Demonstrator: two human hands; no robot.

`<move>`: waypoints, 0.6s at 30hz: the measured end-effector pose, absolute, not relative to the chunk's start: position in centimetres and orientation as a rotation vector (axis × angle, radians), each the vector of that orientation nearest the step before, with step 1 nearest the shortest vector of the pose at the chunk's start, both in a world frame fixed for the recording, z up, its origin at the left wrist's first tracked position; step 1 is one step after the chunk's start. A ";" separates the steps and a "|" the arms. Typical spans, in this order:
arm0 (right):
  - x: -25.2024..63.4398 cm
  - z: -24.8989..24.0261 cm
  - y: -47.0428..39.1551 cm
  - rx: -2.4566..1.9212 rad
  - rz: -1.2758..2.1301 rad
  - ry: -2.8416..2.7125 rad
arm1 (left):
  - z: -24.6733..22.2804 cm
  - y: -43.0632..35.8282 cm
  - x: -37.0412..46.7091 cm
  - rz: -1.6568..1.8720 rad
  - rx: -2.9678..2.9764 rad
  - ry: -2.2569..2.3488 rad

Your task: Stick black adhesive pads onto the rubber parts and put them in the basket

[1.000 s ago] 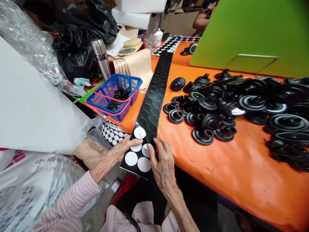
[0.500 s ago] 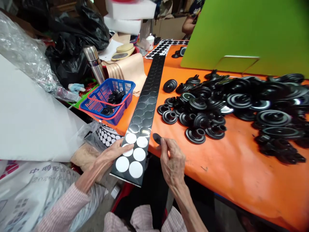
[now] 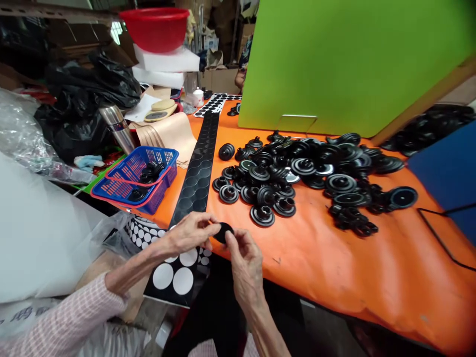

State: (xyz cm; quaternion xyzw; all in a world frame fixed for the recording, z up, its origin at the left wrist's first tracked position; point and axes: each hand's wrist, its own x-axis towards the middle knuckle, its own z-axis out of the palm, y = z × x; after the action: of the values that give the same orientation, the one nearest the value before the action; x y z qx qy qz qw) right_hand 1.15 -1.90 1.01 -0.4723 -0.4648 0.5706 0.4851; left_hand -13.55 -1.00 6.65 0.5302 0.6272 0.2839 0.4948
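Both hands meet over the front edge of the orange table. Between them is a thin black round sticker. My right hand pinches its right side between thumb and fingers. My left hand has thumb and forefinger closed at its left edge. Beneath my left hand runs a long black sticker strip, whose near end overhangs the table edge. White circles show on that near end, while glossy black discs cover the strip farther back. Right of the strip lies a heap of black ridged round plastic parts with stubby stems.
A blue basket with a few black parts stands left of the strip. Behind it are a steel flask and a beige sheet. A green board rises behind the heap; a blue panel is at right.
My left hand has left the strip's near end and come to the sticker in my right hand. The view has turned to the right, showing the blue panel and more of the heap.
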 end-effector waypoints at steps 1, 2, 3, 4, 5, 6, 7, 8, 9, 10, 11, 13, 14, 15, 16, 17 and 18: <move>1.6 1.0 -1.4 -1.177 1.355 -1.067 | 6.5 0.3 -13.2 0.671 1.445 1.650; 2.1 0.9 -1.1 -1.194 1.312 -1.026 | 6.3 1.6 -12.9 0.684 1.593 1.787; 2.5 0.9 -0.8 -1.201 1.283 -1.012 | 6.0 3.1 -12.5 0.721 1.714 1.897; 3.0 0.8 -0.7 -1.202 1.270 -1.022 | 5.5 4.6 -12.1 0.751 1.793 1.943; 3.5 0.7 -0.6 -1.200 1.266 -1.051 | 5.0 6.0 -11.8 0.768 1.848 1.920; 4.0 0.7 -0.7 -1.199 1.261 -1.088 | 4.4 7.3 -11.4 0.779 1.877 1.861; 4.5 0.5 -0.8 -1.203 1.259 -1.128 | 3.9 8.3 -11.2 0.790 1.886 1.800; 5.1 0.4 -0.9 -1.209 1.267 -1.166 | 3.4 9.1 -11.0 0.807 1.877 1.752; 5.6 0.1 -1.0 -1.217 1.280 -1.199 | 3.0 9.6 -10.9 0.825 1.853 1.726; 6.0 -0.1 -1.1 -1.224 1.295 -1.231 | 2.8 9.8 -10.9 0.843 1.819 1.718; 6.4 -0.3 -1.2 -1.226 1.309 -1.272 | 2.7 9.7 -11.0 0.856 1.782 1.719; 7.0 -0.7 -1.2 -1.214 1.280 -1.368 | 3.0 8.7 -11.4 0.862 1.690 1.698; 7.2 -0.7 -1.2 -1.200 1.230 -1.417 | 3.4 7.8 -11.7 0.870 1.573 1.642; 7.3 -0.7 -1.2 -1.190 1.175 -1.465 | 3.7 6.9 -12.0 0.885 1.399 1.554; 7.3 -0.5 -1.2 -1.183 1.135 -1.508 | 4.2 5.8 -12.3 0.912 1.186 1.442; 7.3 -0.2 -1.3 -1.180 1.115 -1.534 | 4.5 4.7 -12.5 0.948 0.954 1.325; 7.2 0.1 -1.4 -1.179 1.116 -1.539 | 4.9 3.7 -12.6 0.984 0.732 1.218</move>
State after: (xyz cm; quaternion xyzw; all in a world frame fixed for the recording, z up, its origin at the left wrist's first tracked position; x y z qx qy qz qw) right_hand 7.17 -1.38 0.12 -0.4741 -0.6189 0.4486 0.4370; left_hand -12.61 3.65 4.87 0.3220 0.5361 0.4331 0.6490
